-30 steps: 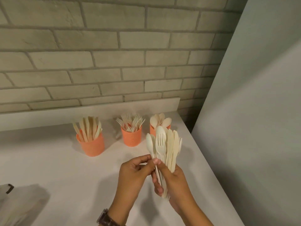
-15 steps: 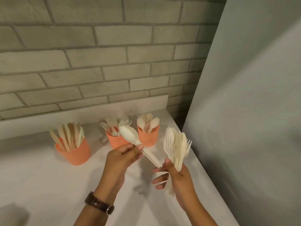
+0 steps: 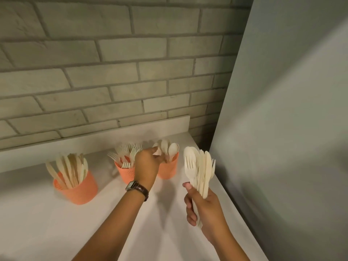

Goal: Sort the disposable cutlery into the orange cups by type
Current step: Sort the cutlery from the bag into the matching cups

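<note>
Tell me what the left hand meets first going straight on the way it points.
The left hand would meet the spoons in the rightmost orange cup first; its fingertips look nearly on them, depth unclear.

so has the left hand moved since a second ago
Yes. The left hand has gone from the cutlery bundle forward to the rightmost orange cup, pinching a spoon at its rim.

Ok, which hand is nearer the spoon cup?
Left. The left hand is at the rim of the spoon cup, overlapping its left side; the right hand is apart, to its right and nearer the camera, gripping a cutlery bundle.
</note>
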The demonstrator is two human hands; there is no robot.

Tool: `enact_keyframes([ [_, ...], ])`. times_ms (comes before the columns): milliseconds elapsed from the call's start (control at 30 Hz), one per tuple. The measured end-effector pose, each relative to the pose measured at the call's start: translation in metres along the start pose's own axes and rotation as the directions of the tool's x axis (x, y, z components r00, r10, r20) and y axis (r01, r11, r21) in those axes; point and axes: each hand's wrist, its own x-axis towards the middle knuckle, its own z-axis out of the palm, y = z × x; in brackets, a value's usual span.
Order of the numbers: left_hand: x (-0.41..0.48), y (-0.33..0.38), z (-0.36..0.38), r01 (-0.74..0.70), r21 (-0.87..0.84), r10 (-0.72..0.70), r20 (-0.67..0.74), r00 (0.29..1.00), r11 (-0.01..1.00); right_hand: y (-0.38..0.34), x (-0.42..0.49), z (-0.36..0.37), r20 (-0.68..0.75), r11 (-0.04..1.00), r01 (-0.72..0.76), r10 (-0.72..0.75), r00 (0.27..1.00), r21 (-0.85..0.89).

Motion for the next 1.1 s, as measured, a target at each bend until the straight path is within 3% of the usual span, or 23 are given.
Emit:
enact_keyframes([
  [100, -0.024, 0.013, -0.016, -0.018, -0.112, 0.019, 0.009, 1.000, 0.994, -0.005, 0.000, 0.003, 0.060, 0.998, 0.004, -0.007, 0.998, 0.058],
  [200, -0.051, 0.027, -0.032, 0.117, -0.352, -0.036, 0.230, 0.973, 0.929, -0.007, -0.001, 0.004, 0.129, 0.997, -0.004, -0.006, 0.992, 0.080],
  [300, -0.072, 0.033, -0.040, 0.205, -0.419, -0.028, 0.391, 0.920, 0.884, -0.007, -0.002, 0.009, 0.202, 0.993, -0.030, 0.006, 0.979, 0.113],
  [633, -0.085, 0.032, -0.051, 0.228, -0.500, -0.077, 0.305, 0.949, 0.836, -0.007, -0.005, 0.021, 0.403, 0.993, -0.113, 0.092, 0.910, 0.027],
  [767, -0.085, 0.035, -0.051, 0.222, -0.493, -0.093, 0.274, 0.957, 0.841, -0.008, -0.005, 0.022, 0.392, 0.997, -0.072, 0.072, 0.917, -0.016],
  [1100, -0.041, 0.046, -0.063, 0.213, -0.671, -0.166, 0.134, 0.977, 0.710, -0.011, -0.003, 0.006, 0.417, 0.991, -0.090, 0.039, 0.908, 0.103],
])
